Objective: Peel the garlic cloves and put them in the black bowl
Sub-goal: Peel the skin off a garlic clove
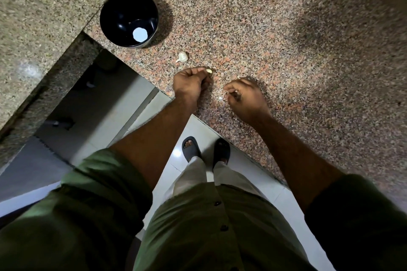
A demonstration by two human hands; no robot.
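Observation:
The black bowl (128,18) stands on the granite counter (264,39) at the upper left, with only a white round reflection inside. A whitish garlic piece with skin (182,57) lies on the counter between the bowl and my hands. My left hand (189,83) pinches a pale garlic clove (208,71) at its fingertips. To its right, my right hand (244,99) is curled, with a small pale scrap (235,92) between thumb and fingers; I cannot tell what the scrap is.
The counter's front edge runs diagonally from the bowl down to the right. Below it are a tiled floor (198,127) and my feet in dark sandals (206,149). A second granite slab (44,17) adjoins at the left.

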